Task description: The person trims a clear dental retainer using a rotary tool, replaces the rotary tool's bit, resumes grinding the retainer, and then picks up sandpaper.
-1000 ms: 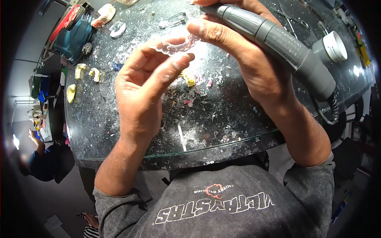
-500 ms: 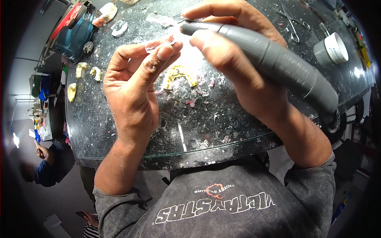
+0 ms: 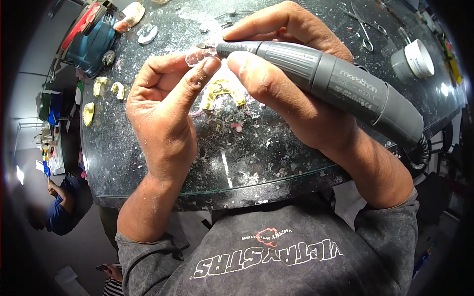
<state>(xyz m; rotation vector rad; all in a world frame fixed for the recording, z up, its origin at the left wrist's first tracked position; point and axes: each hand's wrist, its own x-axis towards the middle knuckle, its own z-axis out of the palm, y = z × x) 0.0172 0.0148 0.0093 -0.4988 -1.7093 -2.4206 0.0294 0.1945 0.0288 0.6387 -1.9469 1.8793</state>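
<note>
My left hand (image 3: 170, 93) pinches a clear plastic dental tray (image 3: 196, 57) between thumb and fingers. My right hand (image 3: 296, 98) is wrapped round a grey rotary handpiece (image 3: 340, 81), its cord running off at the lower right. The handpiece's metal bur (image 3: 204, 46) points left and lies right at the upper edge of the clear tray; whether it touches cannot be told. Below the tray, a yellow dental arch model (image 3: 223, 93) rests on the dark tabletop among pink and white scraps.
Dust and shavings cover the dark table (image 3: 207, 158). Scissors (image 3: 364, 29) and a white-rimmed cup (image 3: 418, 59) stand at the far right. Smaller yellow pieces (image 3: 100, 86) and a teal machine (image 3: 94, 44) sit at left. Another clear piece (image 3: 197, 17) lies beyond my hands. Another person (image 3: 64, 204) is at far left.
My right hand has brought the handpiece slightly left and down, so its bur now meets the clear tray's edge in view. The left hand has shifted and turned the tray slightly.
</note>
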